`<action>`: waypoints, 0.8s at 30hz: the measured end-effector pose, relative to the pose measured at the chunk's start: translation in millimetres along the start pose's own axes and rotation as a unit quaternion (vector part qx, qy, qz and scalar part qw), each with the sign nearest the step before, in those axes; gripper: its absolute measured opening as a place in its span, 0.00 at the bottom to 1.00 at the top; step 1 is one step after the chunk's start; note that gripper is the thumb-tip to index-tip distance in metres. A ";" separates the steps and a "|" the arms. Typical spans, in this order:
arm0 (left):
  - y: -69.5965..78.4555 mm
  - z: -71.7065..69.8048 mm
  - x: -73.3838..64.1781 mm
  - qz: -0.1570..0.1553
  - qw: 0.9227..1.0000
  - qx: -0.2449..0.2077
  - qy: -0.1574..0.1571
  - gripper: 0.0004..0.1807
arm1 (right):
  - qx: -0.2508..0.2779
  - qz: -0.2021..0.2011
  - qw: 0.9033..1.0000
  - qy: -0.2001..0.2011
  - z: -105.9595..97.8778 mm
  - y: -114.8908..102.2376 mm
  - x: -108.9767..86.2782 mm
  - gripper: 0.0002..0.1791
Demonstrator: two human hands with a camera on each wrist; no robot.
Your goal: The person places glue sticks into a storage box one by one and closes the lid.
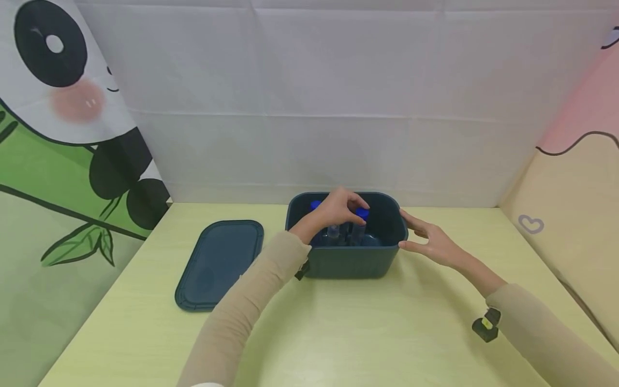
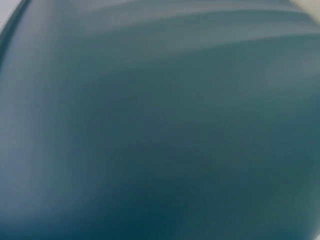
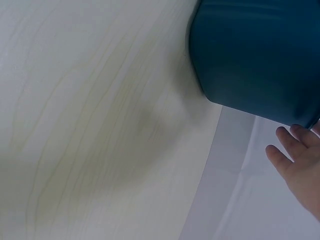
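Observation:
A deep dark-blue plastic bin (image 1: 353,263) stands on the table near the back wall. My left hand (image 1: 335,208) reaches in over its rim and pinches a clear tube (image 1: 359,232) by its blue cap. Farther left inside are another blue cap (image 1: 315,205) and a clear tube body (image 1: 333,232), partly hidden by that hand. Fairly straight fingers of my right hand (image 1: 432,243) touch the bin's right side, thumb toward the front corner. The right wrist view shows those fingertips at the bin's edge. Only the bin's blurred wall (image 2: 160,125) fills the left wrist view.
A flat dark-blue lid (image 1: 220,263) lies on the pale yellow table (image 1: 348,333), left of the bin and beside the left forearm. A white sheet (image 1: 338,97) hangs behind the bin. Printed panels stand at both sides.

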State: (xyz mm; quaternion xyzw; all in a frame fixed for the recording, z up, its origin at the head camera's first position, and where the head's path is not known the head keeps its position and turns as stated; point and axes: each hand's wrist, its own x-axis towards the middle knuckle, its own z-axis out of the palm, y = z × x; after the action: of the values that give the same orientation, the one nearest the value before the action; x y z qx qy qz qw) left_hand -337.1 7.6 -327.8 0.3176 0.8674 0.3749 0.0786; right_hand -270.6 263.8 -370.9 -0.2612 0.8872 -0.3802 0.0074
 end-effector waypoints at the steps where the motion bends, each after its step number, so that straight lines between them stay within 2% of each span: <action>1: -0.4 1.1 -0.4 -0.001 1.000 0.006 -0.003 0.19 | 0.000 0.000 1.000 0.000 -0.1 -0.2 -0.1 0.39; 8: -2.1 6.4 -1.4 -0.004 1.000 0.028 -0.006 0.18 | -0.002 -0.002 1.000 0.000 -0.4 -1.2 -0.8 0.39; 16: -3.7 12.4 -0.4 0.014 0.997 0.072 -0.024 0.17 | -0.004 0.000 1.000 -0.002 -0.5 -2.2 -2.7 0.40; 24: -3.3 12.7 -1.9 0.010 0.997 0.077 -0.016 0.17 | -0.004 0.006 1.000 -0.001 -0.2 -2.8 -1.9 0.40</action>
State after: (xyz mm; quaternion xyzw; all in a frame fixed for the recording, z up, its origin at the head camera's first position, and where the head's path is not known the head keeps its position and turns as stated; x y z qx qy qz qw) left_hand -332.5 12.3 -339.3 0.3376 0.8889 0.3029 0.0645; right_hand -267.7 263.2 -369.2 -0.2566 0.8901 -0.3766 0.0094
